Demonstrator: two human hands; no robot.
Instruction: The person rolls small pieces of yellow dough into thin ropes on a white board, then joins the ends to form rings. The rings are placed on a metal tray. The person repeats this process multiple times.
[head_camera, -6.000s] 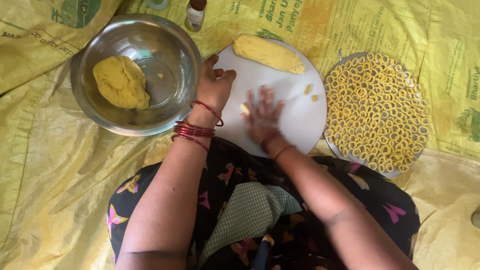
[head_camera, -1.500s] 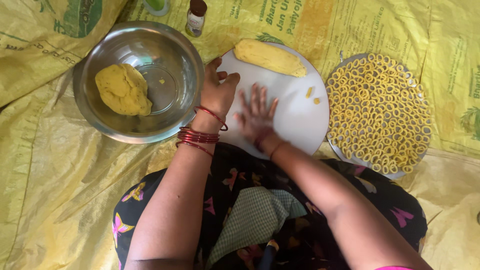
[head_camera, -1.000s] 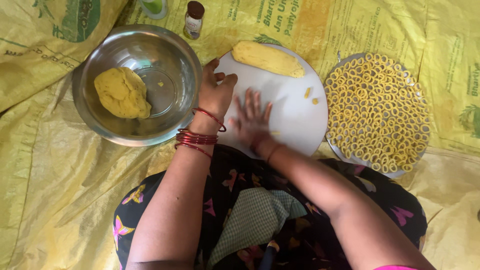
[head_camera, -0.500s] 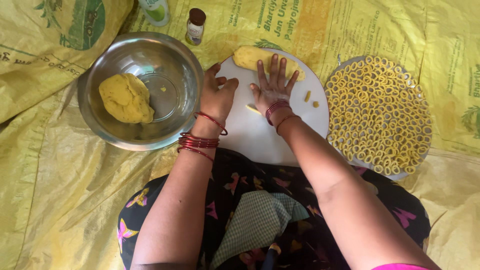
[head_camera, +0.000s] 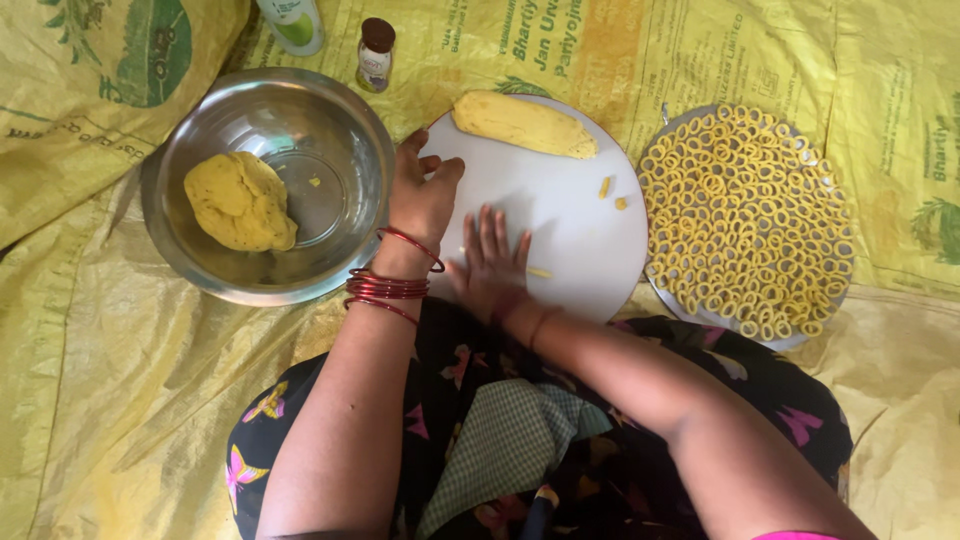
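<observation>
Dough strip (head_camera: 537, 272) on white board (head_camera: 580, 215), near edge, poking out from under right hand (head_camera: 490, 265). Hand flat, fingers spread, pulled back from board centre since half a second ago. Left hand (head_camera: 422, 195) curled on board's left rim, beside steel bowl (head_camera: 300, 130).

A bowl (head_camera: 268, 185) holding dough (head_camera: 240, 200) is set left of the board (head_camera: 560, 215), a tray (head_camera: 745, 220) of rings at its right
</observation>
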